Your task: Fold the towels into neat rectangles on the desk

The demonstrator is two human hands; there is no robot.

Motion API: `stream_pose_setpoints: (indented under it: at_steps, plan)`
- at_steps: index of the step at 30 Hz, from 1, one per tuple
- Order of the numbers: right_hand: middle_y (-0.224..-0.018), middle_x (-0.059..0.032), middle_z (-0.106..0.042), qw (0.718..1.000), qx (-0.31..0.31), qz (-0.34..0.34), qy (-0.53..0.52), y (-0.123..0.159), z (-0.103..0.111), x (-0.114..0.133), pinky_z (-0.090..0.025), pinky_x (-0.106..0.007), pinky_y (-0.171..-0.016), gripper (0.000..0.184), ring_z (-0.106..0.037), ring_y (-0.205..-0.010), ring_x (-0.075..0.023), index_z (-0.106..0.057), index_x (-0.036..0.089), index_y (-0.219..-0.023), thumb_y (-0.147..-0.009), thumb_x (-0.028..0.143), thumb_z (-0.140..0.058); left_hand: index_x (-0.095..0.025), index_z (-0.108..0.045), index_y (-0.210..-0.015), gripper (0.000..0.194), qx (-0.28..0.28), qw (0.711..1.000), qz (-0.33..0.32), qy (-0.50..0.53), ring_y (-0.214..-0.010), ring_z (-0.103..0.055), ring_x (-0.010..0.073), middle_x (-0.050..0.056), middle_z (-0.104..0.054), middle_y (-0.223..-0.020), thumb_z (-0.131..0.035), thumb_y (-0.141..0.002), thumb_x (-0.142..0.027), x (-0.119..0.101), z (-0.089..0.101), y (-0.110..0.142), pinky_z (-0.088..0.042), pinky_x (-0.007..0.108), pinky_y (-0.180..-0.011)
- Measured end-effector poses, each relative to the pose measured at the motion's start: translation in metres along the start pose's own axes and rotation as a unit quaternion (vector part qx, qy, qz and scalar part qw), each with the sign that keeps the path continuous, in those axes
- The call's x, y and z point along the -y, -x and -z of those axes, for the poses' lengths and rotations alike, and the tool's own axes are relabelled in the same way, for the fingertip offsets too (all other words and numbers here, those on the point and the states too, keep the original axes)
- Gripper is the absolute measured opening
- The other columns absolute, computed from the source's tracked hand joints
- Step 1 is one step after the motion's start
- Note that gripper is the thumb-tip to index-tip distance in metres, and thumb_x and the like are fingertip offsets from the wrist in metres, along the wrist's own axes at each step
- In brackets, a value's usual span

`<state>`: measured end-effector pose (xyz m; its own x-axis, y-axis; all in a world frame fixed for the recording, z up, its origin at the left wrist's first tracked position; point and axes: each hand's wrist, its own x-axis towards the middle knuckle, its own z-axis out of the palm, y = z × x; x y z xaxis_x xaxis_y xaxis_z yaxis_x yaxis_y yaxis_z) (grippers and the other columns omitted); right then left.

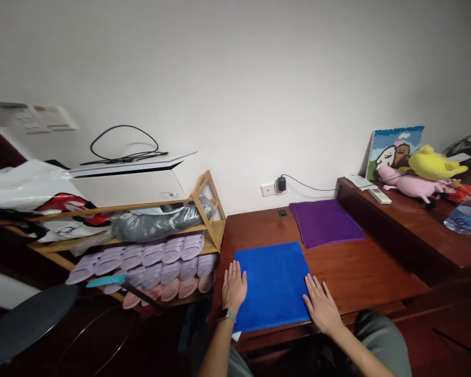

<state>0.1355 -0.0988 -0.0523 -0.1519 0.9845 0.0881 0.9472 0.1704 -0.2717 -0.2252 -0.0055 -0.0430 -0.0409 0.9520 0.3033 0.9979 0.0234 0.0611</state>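
Note:
A blue cloth (272, 285) lies flat and square at the front of the brown wooden desk (255, 228). My left hand (234, 287) rests palm down along its left edge, fingers stretched out and pointing away from me. At the right edge of the cloth, my right hand (321, 305) lies flat with its fingers spread. Neither hand grips anything. Behind and to the right, a purple cloth (325, 224) is spread on the desk. A small white tag (236, 336) sticks out at the blue cloth's near left corner.
Left of the desk stands a wooden rack (215, 235) with rows of slippers (172, 248) and a white box (129, 186) on top. A raised surface (427, 225) at right bears plush toys (410, 186), a remote (380, 196) and a water bottle (467, 214). A charger (281, 183) is plugged into the wall.

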Motion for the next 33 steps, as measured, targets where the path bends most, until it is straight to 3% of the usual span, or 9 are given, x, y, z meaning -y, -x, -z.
stream_pose_setpoints:
  at_steps: [3, 5, 9, 12, 14, 19, 21, 26, 33]
  plan:
    - [-0.172, -0.0009, -0.024, 1.000, 0.006, -0.005, -0.001, -0.002, 0.003, 0.003, -0.018, -0.050, -0.132, 0.066, -0.020, -0.161, -0.0228, -0.024, 0.021, -0.166, -0.109, 0.053, -0.023, -0.010, -0.046, -0.158, 0.059, -0.031, 0.998, -0.043, 0.016, -0.156, -0.036, 0.0268, 0.014, -0.045, -0.164, -0.025, -0.107, -0.032, -0.021, 0.014, 0.004, -0.026, 0.050, -0.130]
    - [-0.172, -0.0008, -0.024, 1.000, 0.001, -0.006, -0.006, -0.004, 0.004, 0.004, -0.018, -0.050, -0.132, 0.065, -0.020, -0.161, -0.0226, -0.024, 0.022, -0.166, -0.108, 0.052, -0.024, -0.013, -0.045, -0.159, 0.058, -0.034, 0.994, -0.092, 0.042, -0.156, -0.034, 0.0256, 0.012, -0.044, -0.165, -0.024, -0.108, -0.033, -0.052, 0.021, 0.009, -0.027, 0.049, -0.130]
    - [-0.171, -0.0003, -0.026, 1.000, -0.002, -0.006, -0.016, -0.004, 0.004, 0.004, -0.018, -0.051, -0.132, 0.065, -0.020, -0.161, -0.0229, -0.024, 0.024, -0.166, -0.108, 0.053, -0.024, -0.019, -0.034, -0.164, 0.059, 0.014, 0.973, -0.206, 0.102, -0.159, -0.028, 0.0222, 0.008, -0.035, -0.170, -0.026, -0.110, -0.043, -0.134, 0.025, 0.024, -0.029, 0.046, -0.130]
    - [-0.171, 0.0006, -0.027, 1.000, 0.002, -0.004, -0.019, -0.004, 0.005, 0.003, -0.018, -0.052, -0.132, 0.064, -0.021, -0.161, -0.0231, -0.024, 0.026, -0.166, -0.108, 0.054, -0.024, -0.020, -0.033, -0.165, 0.062, 0.061, 0.967, -0.218, 0.117, -0.158, -0.029, 0.0219, 0.007, -0.035, -0.170, -0.025, -0.110, -0.049, -0.160, 0.022, 0.028, -0.028, 0.046, -0.130]
    - [-0.171, 0.0016, -0.027, 1.000, 0.001, -0.003, -0.020, -0.005, 0.006, 0.002, -0.019, -0.052, -0.131, 0.064, -0.021, -0.160, -0.0229, -0.023, 0.029, -0.166, -0.108, 0.056, -0.023, -0.018, -0.036, -0.163, 0.065, 0.084, 0.973, -0.187, 0.105, -0.158, -0.031, 0.0236, 0.009, -0.037, -0.169, -0.025, -0.109, -0.053, -0.146, 0.020, 0.026, -0.028, 0.048, -0.130]
    - [-0.172, -0.0002, -0.026, 1.000, 0.007, -0.008, -0.006, -0.004, 0.005, 0.002, -0.017, -0.051, -0.132, 0.065, -0.021, -0.161, -0.0231, -0.025, 0.025, -0.166, -0.108, 0.054, -0.022, -0.013, -0.038, -0.162, 0.067, 0.061, 0.995, -0.063, 0.048, -0.158, -0.031, 0.0276, 0.013, -0.035, -0.169, -0.028, -0.108, -0.052, -0.058, 0.015, 0.023, -0.026, 0.050, -0.130]
    - [-0.172, -0.0007, -0.025, 1.000, 0.020, -0.011, 0.000, -0.004, 0.004, 0.002, -0.017, -0.051, -0.131, 0.066, -0.021, -0.161, -0.0233, -0.026, 0.024, -0.166, -0.108, 0.053, -0.023, -0.010, -0.037, -0.162, 0.069, 0.044, 0.997, -0.043, 0.036, -0.158, -0.030, 0.0277, 0.015, -0.034, -0.169, -0.028, -0.108, -0.052, -0.035, 0.012, 0.026, -0.025, 0.049, -0.130]
    - [-0.169, -0.0029, -0.034, 0.999, 0.028, -0.025, -0.002, -0.026, 0.011, 0.005, -0.017, -0.054, -0.131, 0.068, -0.026, -0.159, -0.0269, -0.035, 0.023, -0.164, -0.107, 0.057, -0.023, -0.010, -0.036, -0.163, 0.071, 0.014, 0.998, -0.041, 0.039, -0.158, -0.030, 0.0286, 0.015, -0.036, -0.168, -0.027, -0.108, -0.054, -0.031, 0.004, 0.029, -0.025, 0.051, -0.130]
    - [-0.173, -0.0091, -0.025, 0.999, 0.026, 0.010, -0.016, -0.136, 0.035, 0.015, -0.018, -0.046, -0.130, 0.068, -0.019, -0.161, -0.0242, -0.027, 0.013, -0.167, -0.108, 0.048, -0.020, -0.015, -0.032, -0.165, 0.068, 0.014, 0.998, -0.043, 0.044, -0.157, -0.032, 0.0295, 0.015, -0.038, -0.167, -0.030, -0.108, -0.051, -0.031, 0.004, 0.029, -0.028, 0.053, -0.129]
